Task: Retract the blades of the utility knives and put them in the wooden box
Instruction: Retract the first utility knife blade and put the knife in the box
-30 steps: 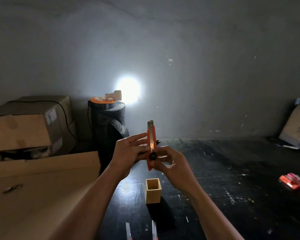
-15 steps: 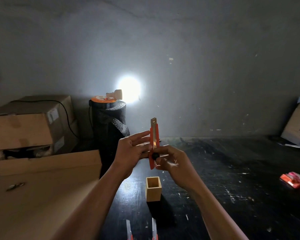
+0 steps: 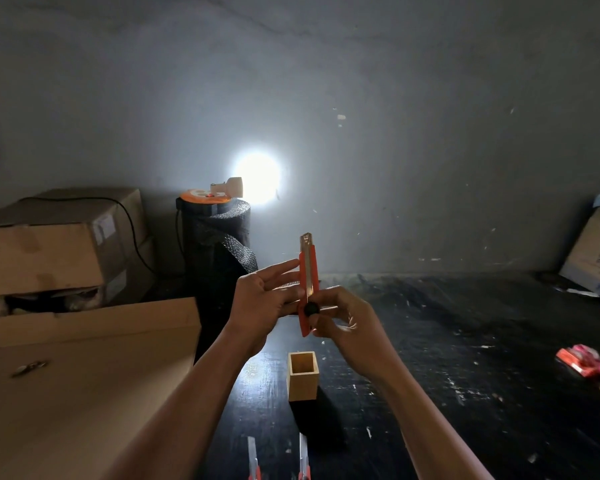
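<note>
I hold an orange utility knife (image 3: 307,268) upright above the dark table, with only a short metal tip showing at its top. My left hand (image 3: 265,299) steadies its back, fingers stretched out along the body. My right hand (image 3: 340,320) pinches the black slider knob low on the handle. Below my hands stands a small open wooden box (image 3: 302,375), square and hollow. Two more knives, one on the left (image 3: 253,457) and one on the right (image 3: 303,457), lie at the bottom edge with their blades out, pointing away from me.
Cardboard boxes (image 3: 59,251) and a flat cardboard sheet (image 3: 84,393) fill the left. A black mesh roll (image 3: 219,258) with a lamp on top stands against the wall. An orange and pink object (image 3: 589,363) lies at the far right of the table (image 3: 465,341).
The knife has risen slightly in my hands and less blade shows at its tip than a second ago. The box and the two lying knives have not moved.
</note>
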`<state>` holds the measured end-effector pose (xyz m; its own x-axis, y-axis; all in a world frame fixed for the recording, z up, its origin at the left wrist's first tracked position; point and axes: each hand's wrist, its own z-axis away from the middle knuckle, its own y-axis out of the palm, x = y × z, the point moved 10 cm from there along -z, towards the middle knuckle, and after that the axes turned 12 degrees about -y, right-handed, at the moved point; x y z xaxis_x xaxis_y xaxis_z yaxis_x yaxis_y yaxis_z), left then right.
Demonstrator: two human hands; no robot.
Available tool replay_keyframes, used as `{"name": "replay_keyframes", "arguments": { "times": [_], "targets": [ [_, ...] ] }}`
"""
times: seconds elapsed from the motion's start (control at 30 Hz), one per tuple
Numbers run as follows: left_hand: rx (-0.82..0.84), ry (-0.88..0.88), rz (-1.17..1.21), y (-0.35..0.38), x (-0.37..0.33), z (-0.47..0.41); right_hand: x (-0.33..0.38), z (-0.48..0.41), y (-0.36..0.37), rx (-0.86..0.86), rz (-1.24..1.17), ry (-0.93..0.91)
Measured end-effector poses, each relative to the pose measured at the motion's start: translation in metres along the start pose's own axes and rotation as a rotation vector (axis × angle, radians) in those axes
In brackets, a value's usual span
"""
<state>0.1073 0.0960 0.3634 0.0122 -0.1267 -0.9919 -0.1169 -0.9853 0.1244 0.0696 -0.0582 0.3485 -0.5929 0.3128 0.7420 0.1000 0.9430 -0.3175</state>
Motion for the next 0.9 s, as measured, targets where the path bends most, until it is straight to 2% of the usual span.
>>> {"name": "replay_keyframes", "arguments": {
  "times": [0.13,0.3,0.47,0.73,0.9],
  "targets": [
    [0.005,-0.002,0.004,0.001,0.005,-0.001,-0.002,0.003,0.003,0.056,0.004,0.016],
    [0.023,-0.013,-0.014,0.001,0.017,-0.005,-0.003,-0.001,-0.008,-0.058,-0.116,0.032],
    [0.042,0.006,-0.083,0.002,0.035,-0.003,-0.008,-0.018,-0.018,-0.093,-0.007,0.032],
    [0.030,-0.108,-0.061,-0.002,0.077,-0.021,-0.043,-0.039,-0.010,0.039,0.089,0.044],
    [-0.111,-0.185,-0.206,-0.023,0.134,-0.055,-0.092,-0.043,-0.003,0.084,0.104,0.126]
  ]
}}
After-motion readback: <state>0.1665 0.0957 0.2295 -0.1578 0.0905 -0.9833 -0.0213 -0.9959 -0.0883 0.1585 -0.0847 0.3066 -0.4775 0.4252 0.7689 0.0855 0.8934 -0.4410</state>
